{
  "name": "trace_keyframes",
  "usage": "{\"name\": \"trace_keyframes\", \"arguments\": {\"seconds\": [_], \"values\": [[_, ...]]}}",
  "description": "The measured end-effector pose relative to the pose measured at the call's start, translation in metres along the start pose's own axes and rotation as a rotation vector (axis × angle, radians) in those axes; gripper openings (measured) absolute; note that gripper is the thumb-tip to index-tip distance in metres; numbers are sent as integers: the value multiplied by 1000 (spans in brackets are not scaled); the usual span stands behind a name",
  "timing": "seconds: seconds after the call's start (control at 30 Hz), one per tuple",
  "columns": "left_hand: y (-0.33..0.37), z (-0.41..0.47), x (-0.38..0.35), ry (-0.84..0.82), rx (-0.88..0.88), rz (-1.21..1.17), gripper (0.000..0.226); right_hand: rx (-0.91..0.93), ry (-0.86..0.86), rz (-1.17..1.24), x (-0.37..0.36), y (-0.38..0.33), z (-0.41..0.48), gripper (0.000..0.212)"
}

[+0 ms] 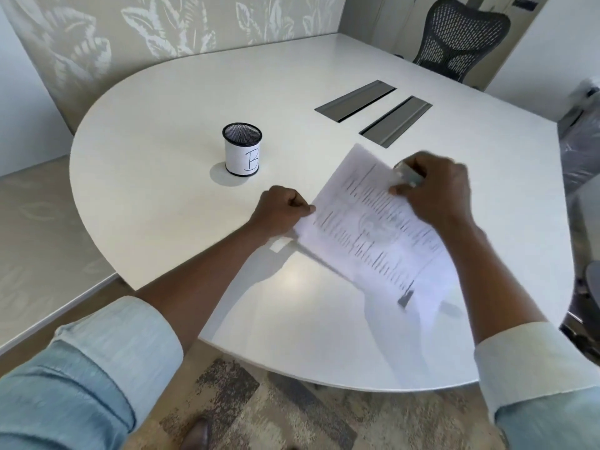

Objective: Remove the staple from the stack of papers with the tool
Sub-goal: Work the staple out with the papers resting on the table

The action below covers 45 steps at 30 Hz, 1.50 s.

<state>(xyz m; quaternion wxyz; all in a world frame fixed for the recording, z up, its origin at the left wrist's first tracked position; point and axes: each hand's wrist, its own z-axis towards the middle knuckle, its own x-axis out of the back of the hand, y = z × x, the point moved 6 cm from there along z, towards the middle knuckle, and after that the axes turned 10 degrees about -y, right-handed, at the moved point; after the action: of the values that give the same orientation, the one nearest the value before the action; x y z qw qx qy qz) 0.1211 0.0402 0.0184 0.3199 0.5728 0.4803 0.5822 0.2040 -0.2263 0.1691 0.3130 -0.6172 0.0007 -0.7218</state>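
Note:
A stack of printed papers (373,228) is held tilted above the white table (162,177), blurred by motion. My left hand (279,209) pinches the stack at its left edge with curled fingers. My right hand (435,186) grips a small pale tool (409,175) at the stack's upper right edge, its fingers curled round it. A dark mark (406,298) shows near the stack's lower corner. The staple itself is too blurred to make out.
A black mesh pen cup (242,149) with a white label marked "B" stands left of the papers. Two grey cable hatches (355,100) lie in the table behind. A black mesh office chair (461,37) stands at the far right.

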Motion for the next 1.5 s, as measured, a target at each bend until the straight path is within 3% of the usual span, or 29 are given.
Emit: {"name": "trace_keyframes", "arguments": {"seconds": [0.07, 0.17, 0.23, 0.3, 0.37, 0.47, 0.67, 0.8, 0.93, 1.1, 1.3, 1.5], "values": [[5, -4, 9, 95, 32, 40, 31, 76, 199, -81, 35, -17, -9, 33], [15, -17, 17, 143, 140, -150, 29, 304, 446, -186, 62, -53, -37, 17], [24, -31, 15, 57, 208, -349, 36, 453, 519, -251, 59, -73, -58, 6], [33, -47, 8, -88, 230, -586, 50, 552, 539, -271, 43, -87, -83, 20], [36, -59, 2, -191, 219, -782, 64, 621, 503, -289, 16, -97, -107, 25], [30, -71, -5, -192, 211, -904, 69, 616, 404, -292, -36, -99, -138, 29], [-12, -99, -14, -163, 368, -791, 62, 423, 230, -300, -110, -76, -171, 42], [-29, -108, -19, -182, 410, -742, 31, 393, 166, -268, -127, -67, -176, 38], [-39, -105, -18, -141, 417, -647, 18, 382, 72, -183, -138, -53, -175, 34], [-40, -100, -19, -118, 380, -530, 13, 366, -51, 58, -141, -41, -164, 23], [-41, -96, -22, -112, 355, -402, 17, -19, -282, 627, -145, -26, -140, 30], [-44, -99, -26, -118, 354, -438, 15, -40, -336, 721, -155, -26, -124, 14]]}}
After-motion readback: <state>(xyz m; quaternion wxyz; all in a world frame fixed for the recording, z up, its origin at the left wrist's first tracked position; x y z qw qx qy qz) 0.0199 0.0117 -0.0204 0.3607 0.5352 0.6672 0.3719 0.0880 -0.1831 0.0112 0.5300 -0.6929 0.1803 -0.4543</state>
